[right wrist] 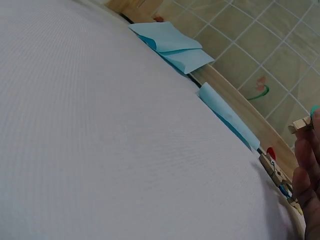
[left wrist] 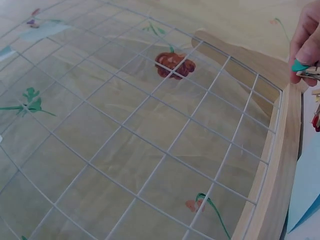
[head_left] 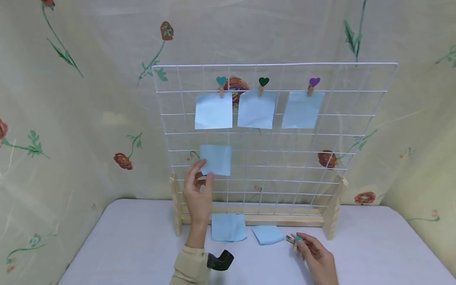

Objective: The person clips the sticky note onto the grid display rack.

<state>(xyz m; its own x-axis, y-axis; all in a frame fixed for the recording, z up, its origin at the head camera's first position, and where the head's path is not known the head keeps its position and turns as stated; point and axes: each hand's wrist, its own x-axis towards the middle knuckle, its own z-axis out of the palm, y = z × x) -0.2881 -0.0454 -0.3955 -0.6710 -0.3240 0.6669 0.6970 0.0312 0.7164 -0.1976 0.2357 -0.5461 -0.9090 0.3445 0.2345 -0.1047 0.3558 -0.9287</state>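
In the head view my left hand [head_left: 198,196] pinches a light blue square of paper [head_left: 216,159] at its lower left, holding it up against the white wire grid [head_left: 263,180]. My right hand [head_left: 317,255] is low at the right, over the table, and grips a small wooden clothespin [right wrist: 301,125] with a teal heart between thumb and fingers. Three more blue squares hang in a row on the upper grid, under clothespins with a teal heart [head_left: 221,81], a dark green heart [head_left: 263,81] and a purple heart [head_left: 314,82].
Two blue papers, one flat [head_left: 228,227] and one folded [head_left: 268,235], lie by the wooden base bar [head_left: 285,220] of the grid. Loose clothespins [right wrist: 272,170], one with a red heart, lie near my right hand. A flowered cloth [head_left: 89,118] hangs behind the white table [head_left: 117,245].
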